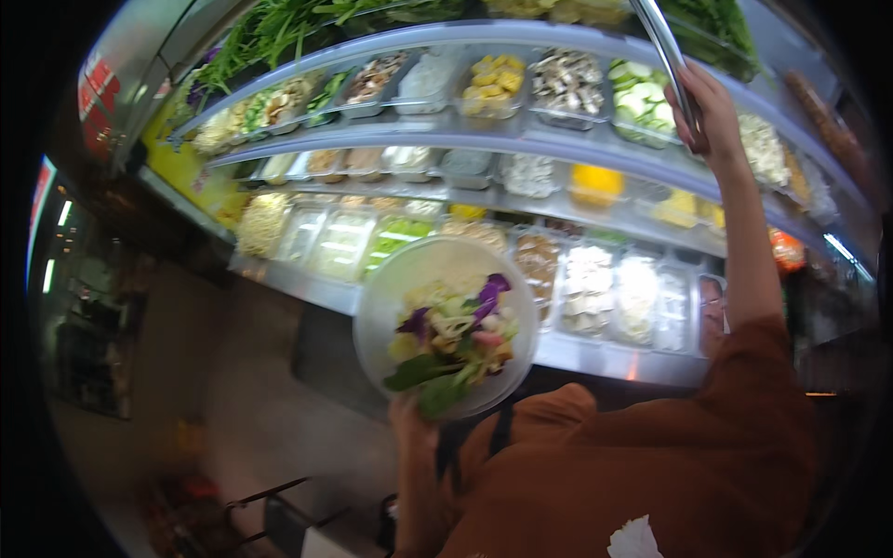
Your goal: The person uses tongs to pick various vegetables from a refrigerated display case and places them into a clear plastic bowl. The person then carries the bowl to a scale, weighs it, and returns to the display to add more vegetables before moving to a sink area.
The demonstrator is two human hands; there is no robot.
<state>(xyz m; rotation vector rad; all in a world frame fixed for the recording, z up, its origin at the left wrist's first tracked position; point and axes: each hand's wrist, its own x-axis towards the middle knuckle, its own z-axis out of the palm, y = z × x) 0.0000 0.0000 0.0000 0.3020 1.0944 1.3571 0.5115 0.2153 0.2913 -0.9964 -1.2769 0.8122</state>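
Observation:
My left hand [413,420] grips the near rim of a translucent plastic bowl [379,302], held in front of the lowest shelf. Inside the bowl lie purple cabbage [491,295], dark green leaves [417,371] and mixed pale pieces. Raised high on the right, my right hand [714,116] is closed around metal tongs [662,45]. The tongs point up toward the top shelf, and their tips lie beyond the picture's upper edge. Just left of that hand sits a tub of sliced cucumber or zucchini [640,100].
A tiered, lit display shelf [446,139] curves across the view. Its tubs hold yellow chunks [493,79], sliced mushrooms [567,79], noodles [263,223] and other foods. Leafy greens [270,37] overhang the top left. At lower left a dark-framed chair or cart [279,521] stands on the floor.

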